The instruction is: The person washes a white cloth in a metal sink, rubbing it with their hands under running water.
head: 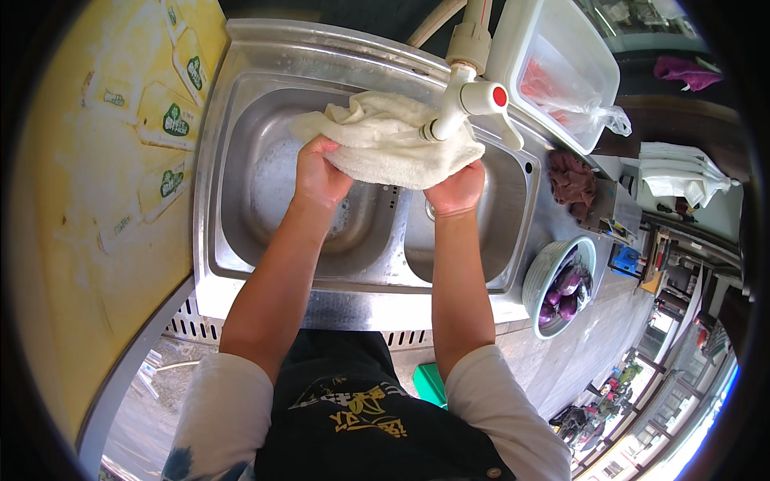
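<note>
A cream-white terry cloth (385, 153) is stretched between my hands above a double-bowl stainless steel sink (361, 305). My left hand (322, 171) grips its near left edge, thumb on top, over the left bowl (240, 198). Its right end rests in my right hand (458, 187), whose fingers are mostly hidden beneath it. A white tap (460, 105) with a red-dotted lever handle hangs right over the cloth, its spout pointing down at the fabric. Soapy foam (274, 186) lies in the left bowl. Part of the right bowl (499, 228) shows beside my right wrist.
Right of the sink stands a pale plastic basket (532, 279) of purple onions. Behind it lies a crumpled brown cloth (568, 177). A white plastic tub (592, 129) holding a clear bag (556, 90) stands at the back right. A yellow printed panel (120, 198) borders the sink's left side.
</note>
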`<action>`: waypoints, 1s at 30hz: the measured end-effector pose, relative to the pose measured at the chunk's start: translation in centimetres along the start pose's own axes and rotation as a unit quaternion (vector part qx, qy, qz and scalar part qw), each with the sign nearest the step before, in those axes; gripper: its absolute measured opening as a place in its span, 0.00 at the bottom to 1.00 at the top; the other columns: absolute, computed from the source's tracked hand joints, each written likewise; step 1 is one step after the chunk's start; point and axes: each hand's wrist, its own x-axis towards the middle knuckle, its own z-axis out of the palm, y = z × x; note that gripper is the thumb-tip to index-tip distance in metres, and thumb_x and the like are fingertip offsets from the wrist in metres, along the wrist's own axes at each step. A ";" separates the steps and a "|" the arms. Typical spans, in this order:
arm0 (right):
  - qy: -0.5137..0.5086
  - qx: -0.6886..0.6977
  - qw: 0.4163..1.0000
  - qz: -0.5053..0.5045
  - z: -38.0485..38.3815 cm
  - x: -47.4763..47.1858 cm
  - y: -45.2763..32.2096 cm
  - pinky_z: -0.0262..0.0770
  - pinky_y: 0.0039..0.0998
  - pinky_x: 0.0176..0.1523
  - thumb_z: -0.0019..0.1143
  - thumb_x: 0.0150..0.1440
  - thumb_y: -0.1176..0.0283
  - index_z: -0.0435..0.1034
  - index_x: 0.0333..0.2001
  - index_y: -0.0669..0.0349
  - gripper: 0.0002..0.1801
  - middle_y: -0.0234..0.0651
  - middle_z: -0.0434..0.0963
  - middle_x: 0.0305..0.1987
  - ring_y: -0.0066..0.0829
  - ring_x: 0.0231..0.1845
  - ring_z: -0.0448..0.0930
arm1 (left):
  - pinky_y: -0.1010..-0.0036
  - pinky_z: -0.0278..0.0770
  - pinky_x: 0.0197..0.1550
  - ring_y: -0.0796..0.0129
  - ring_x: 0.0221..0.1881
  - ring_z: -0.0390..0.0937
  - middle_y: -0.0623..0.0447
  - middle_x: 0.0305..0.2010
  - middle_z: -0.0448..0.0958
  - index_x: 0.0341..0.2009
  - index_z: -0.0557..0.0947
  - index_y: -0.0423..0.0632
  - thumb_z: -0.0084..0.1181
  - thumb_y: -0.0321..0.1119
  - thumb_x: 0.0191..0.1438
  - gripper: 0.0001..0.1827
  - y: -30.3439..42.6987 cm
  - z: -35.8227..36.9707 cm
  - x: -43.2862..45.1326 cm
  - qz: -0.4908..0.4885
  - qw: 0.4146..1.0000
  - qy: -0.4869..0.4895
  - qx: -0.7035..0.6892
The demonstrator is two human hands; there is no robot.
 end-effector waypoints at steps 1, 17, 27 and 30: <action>0.060 -0.065 0.996 0.016 -1.2 -0.4 0.0 0.59 0.48 0.65 0.28 0.62 0.60 0.60 0.60 0.60 0.26 0.42 0.66 0.62 0.43 0.63 0.66 | 0.54 0.63 0.63 0.50 0.58 0.67 0.43 0.55 0.70 0.55 0.69 0.39 0.42 0.30 0.48 0.26 0.0 0.2 0.0 -0.002 1.000 -0.006 -0.010; 0.109 -0.292 0.950 0.012 -0.9 2.4 4.8 0.76 0.36 0.53 0.45 0.58 0.70 0.65 0.53 0.64 0.19 0.42 0.75 0.49 0.37 0.48 0.78 | 0.65 0.75 0.49 0.62 0.50 0.74 0.47 0.47 0.76 0.52 0.73 0.40 0.50 0.39 0.57 0.21 -0.4 -0.1 1.4 0.097 0.848 0.121 0.507; 0.139 -0.410 0.899 0.065 -1.3 2.8 4.9 0.77 0.33 0.48 0.56 0.56 0.67 0.66 0.53 0.60 0.21 0.39 0.75 0.47 0.32 0.46 0.77 | 0.70 0.75 0.44 0.67 0.40 0.77 0.52 0.40 0.79 0.45 0.79 0.44 0.48 0.46 0.59 0.19 -0.6 2.1 -0.4 -0.047 0.963 0.059 0.260; 0.013 -0.223 0.960 0.170 -2.0 1.9 3.6 0.75 0.34 0.53 0.53 0.57 0.61 0.66 0.55 0.64 0.25 0.40 0.76 0.49 0.33 0.49 0.78 | 0.71 0.74 0.49 0.66 0.41 0.78 0.52 0.41 0.80 0.48 0.78 0.47 0.49 0.47 0.59 0.20 0.0 1.8 0.9 -0.150 0.968 -0.032 0.199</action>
